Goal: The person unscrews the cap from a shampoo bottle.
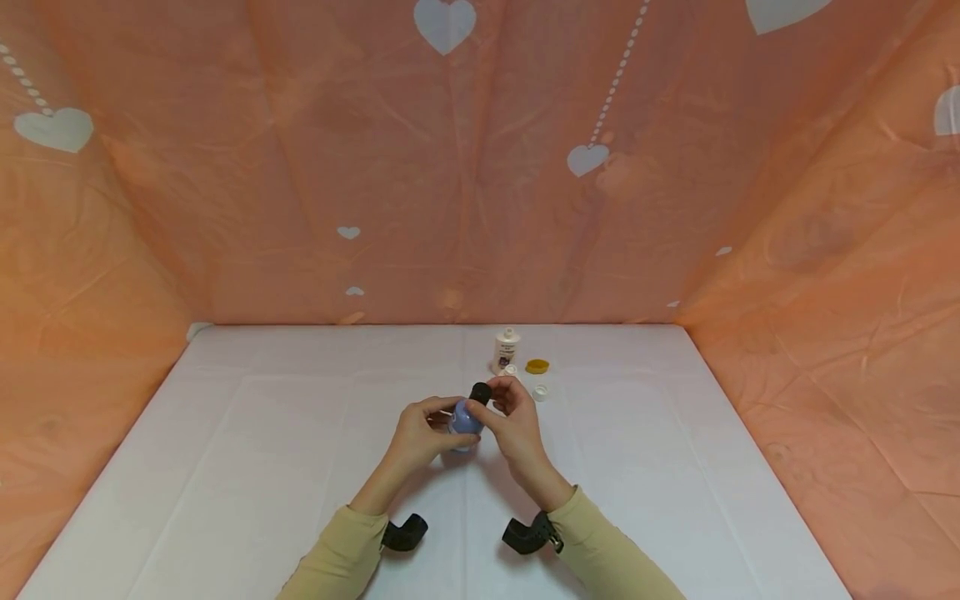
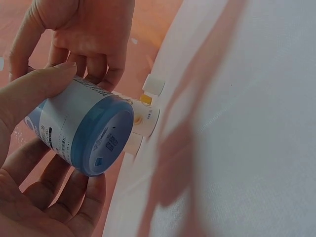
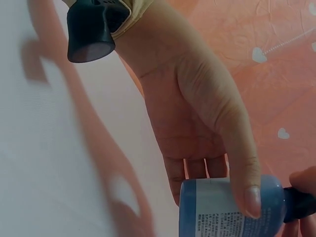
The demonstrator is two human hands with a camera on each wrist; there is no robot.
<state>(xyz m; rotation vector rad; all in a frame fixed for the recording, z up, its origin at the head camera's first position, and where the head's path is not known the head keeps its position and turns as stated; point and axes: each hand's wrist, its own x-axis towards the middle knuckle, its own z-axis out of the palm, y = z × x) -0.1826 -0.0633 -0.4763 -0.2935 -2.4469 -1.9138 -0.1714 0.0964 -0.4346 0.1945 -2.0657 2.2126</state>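
A blue bottle (image 1: 463,419) with a white printed label is held tilted above the table in the head view, its black cap (image 1: 481,392) pointing up and to the right. My left hand (image 1: 423,429) grips the bottle's body, thumb on one side and fingers on the other. At the cap, my right hand (image 1: 522,429) pinches with thumb and fingers. In the left wrist view the bottle's round base (image 2: 106,140) faces the camera and the cap is hidden. The right wrist view shows my left thumb (image 3: 247,192) lying across the label.
Beyond the hands stands a white bottle (image 1: 506,352) with dark print. Beside it lie a yellow lid (image 1: 537,366) and a white cap (image 1: 541,392). Another small white item (image 1: 512,370) is partly hidden by my right hand. Orange curtains with white hearts enclose the white table (image 1: 262,467).
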